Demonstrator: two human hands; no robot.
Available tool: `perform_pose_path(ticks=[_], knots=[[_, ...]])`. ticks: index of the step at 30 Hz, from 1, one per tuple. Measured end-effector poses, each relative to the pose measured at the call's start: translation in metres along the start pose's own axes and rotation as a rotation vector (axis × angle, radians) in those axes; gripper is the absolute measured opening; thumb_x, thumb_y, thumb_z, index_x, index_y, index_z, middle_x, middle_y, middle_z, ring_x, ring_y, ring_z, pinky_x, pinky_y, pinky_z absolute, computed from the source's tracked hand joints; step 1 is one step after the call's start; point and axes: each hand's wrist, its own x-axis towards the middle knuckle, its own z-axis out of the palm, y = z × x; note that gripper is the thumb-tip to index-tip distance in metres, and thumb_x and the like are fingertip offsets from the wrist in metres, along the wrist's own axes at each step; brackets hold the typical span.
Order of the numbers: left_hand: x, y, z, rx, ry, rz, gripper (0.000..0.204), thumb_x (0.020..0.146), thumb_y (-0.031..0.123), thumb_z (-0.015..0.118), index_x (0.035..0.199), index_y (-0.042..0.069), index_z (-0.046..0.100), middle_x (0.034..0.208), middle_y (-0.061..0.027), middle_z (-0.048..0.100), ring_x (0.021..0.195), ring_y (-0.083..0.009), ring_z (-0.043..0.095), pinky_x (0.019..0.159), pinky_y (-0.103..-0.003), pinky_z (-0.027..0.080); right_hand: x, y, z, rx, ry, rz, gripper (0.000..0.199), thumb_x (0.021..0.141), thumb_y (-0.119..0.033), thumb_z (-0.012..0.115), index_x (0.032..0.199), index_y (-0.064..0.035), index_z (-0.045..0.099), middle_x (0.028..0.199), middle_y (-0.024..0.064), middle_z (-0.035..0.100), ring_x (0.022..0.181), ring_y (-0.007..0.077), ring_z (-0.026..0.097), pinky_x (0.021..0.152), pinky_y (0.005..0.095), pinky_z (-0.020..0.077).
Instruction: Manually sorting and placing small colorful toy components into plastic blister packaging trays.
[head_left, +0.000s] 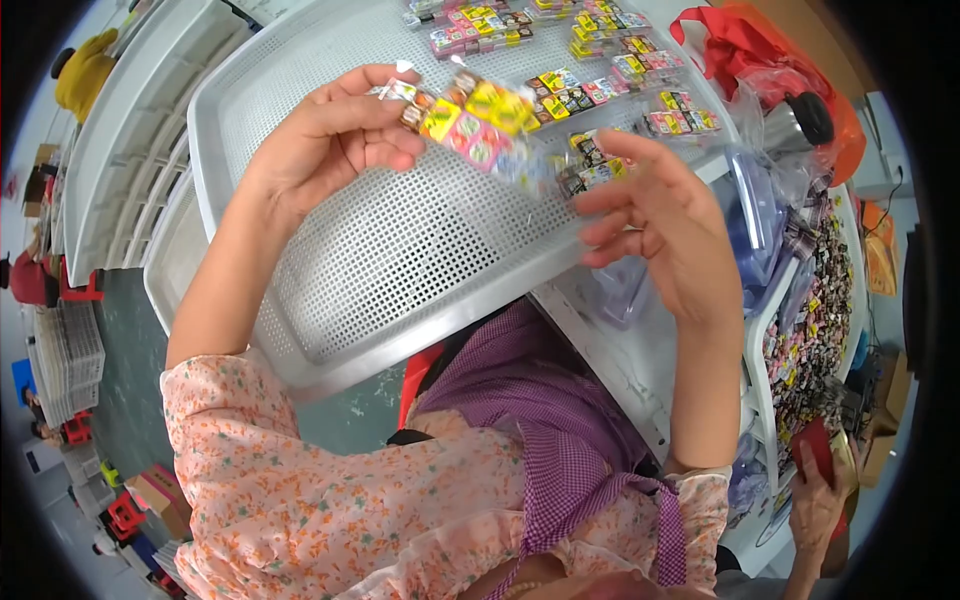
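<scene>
My left hand [335, 130] pinches one end of a clear pack [480, 140] of small yellow, pink, brown and white printed blocks. The pack is held slantwise above a white perforated tray [380, 260] and is partly blurred by motion. My right hand [665, 215] stands apart from its far end, fingers spread and holding nothing. Behind and beneath it, several similar packs [480, 35] lie on the tray's far and right part, including a black-and-yellow one [590, 165] close to my right fingertips.
Stacked white trays [125, 150] stand at the left. On the right are a red bag [725, 40], a dark-lidded flask [800, 120], bluish clear plastic [755, 215] and a bin of small colourful pieces [815, 320]. Another person's hand [815, 505] holds something red beside the bin.
</scene>
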Motion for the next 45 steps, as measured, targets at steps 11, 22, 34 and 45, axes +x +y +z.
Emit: perform_pose_path(ticks=[11,22,34,45], knots=[[0.095,0.010,-0.044,-0.003,0.465,0.253,0.020,0.092,0.003,0.052,0.106,-0.010,0.051,0.099,-0.0187,0.059,0.088,-0.0255,0.065,0.080,-0.033,0.060,-0.064,0.031,-0.014,0.108,0.294,-0.213,0.039,0.098,-0.027,0.050,0.125,0.0012,0.048,0.094,0.0147,0.066,0.070,0.0185,0.066,0.062,0.0336,0.0555],[0.136,0.001,-0.041,0.081,0.518,0.181,0.022,0.093,0.002,0.048,0.103,-0.018,0.050,0.101,-0.0210,0.057,0.083,-0.0261,0.065,0.075,-0.028,0.061,-0.104,0.063,-0.027,0.174,0.462,-0.203,0.035,0.098,-0.028,0.052,0.119,0.0003,0.052,0.092,0.0120,0.065,0.069,0.0179,0.065,0.063,0.0333,0.0538],[0.133,0.005,-0.046,0.619,0.579,0.092,0.030,0.090,0.016,0.062,0.111,-0.005,0.057,0.090,-0.0074,0.060,0.068,-0.0122,0.060,0.064,-0.024,0.056,-0.112,0.067,-0.028,0.181,0.458,-0.220,0.034,0.098,-0.028,0.053,0.116,0.0005,0.054,0.091,0.0129,0.065,0.068,0.0191,0.064,0.063,0.0336,0.0536],[0.123,0.002,0.002,2.202,0.268,0.509,0.059,0.088,0.041,0.061,0.139,0.016,0.045,0.144,-0.0152,0.042,0.131,-0.0331,0.039,0.106,-0.051,0.030,-0.114,0.072,-0.022,0.128,0.488,-0.200,0.029,0.099,-0.025,0.051,0.113,0.0000,0.055,0.090,0.0122,0.065,0.066,0.0191,0.064,0.062,0.0339,0.0542]])
